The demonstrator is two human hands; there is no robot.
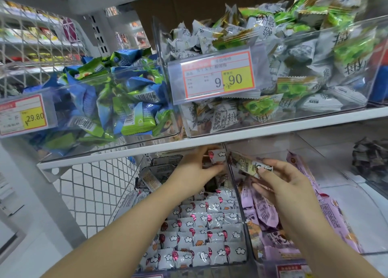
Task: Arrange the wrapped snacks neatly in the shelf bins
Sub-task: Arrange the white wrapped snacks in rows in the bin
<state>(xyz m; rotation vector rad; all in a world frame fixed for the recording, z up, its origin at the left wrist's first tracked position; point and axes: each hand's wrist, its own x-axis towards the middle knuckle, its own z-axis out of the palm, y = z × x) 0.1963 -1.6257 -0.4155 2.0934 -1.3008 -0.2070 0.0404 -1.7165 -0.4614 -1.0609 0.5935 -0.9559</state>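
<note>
Four clear bins are seen in full or part: two on the upper shelf (273, 128), two below. One white snack (217, 156) printed with clouds and a red balloon is pinched in the left hand (197, 168) at the back of the lower left bin (126, 196), where like packets (201, 233) are laid in neat rows. One brown-and-white snack bar (249, 164) is gripped by the right hand (281, 185) above the lower right bin (375, 250) of purple packets (266, 212). Two price tags, 29.80 (25, 114) and 9.90 (216, 76), are fixed to the upper bins.
</note>
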